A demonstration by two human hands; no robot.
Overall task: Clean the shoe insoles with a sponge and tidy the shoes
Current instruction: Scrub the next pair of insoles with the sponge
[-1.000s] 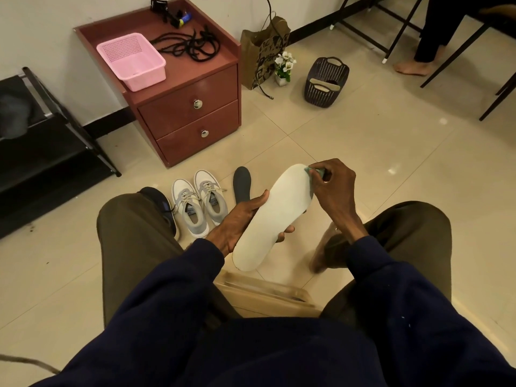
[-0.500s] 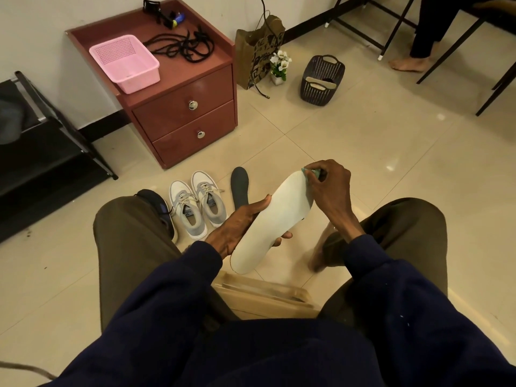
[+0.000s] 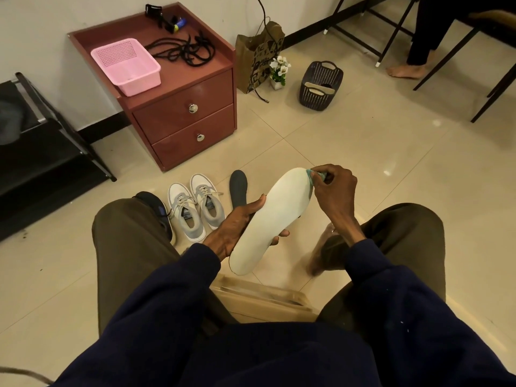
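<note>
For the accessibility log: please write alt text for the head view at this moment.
A seated person's left hand holds a pale insole while the right hand pinches a small green sponge against its far tip. On the floor beyond lie grey sneakers and a dark insole, near a red-brown nightstand.

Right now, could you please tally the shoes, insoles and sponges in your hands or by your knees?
Grey-white lace-up sneakers: 2
Dark shoe, partly hidden: 1
Pale cream foam insole: 1
Dark grey insole: 1
Green sponge: 1
Total: 6
</note>
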